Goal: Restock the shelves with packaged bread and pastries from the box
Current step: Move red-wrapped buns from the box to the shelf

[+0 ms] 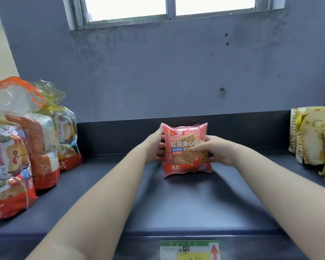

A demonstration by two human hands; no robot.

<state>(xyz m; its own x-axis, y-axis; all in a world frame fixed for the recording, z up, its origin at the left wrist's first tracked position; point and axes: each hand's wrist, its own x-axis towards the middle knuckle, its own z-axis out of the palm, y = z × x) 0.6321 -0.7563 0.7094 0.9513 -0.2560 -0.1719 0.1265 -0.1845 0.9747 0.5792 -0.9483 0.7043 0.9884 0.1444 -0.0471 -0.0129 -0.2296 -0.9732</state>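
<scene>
Both hands reach out over the shelf (176,199) and hold a red pack (187,149) between them. Her left hand (155,147) cups its left edge with fingers curled behind, where more red packs seem to stand, though I can't count them. Her right hand (217,149) grips the right edge, thumb laid across the front. The pack stands upright on its bottom seam, label facing out, probably so shoppers can read it and the row stays tidy; the two-sided hold likely keeps it from toppling. Well off to the left of the hands stand the bread bags (23,151); well to the right, yellow packs (313,139). Below her arms, a price tag (189,249) sits on the shelf lip.
</scene>
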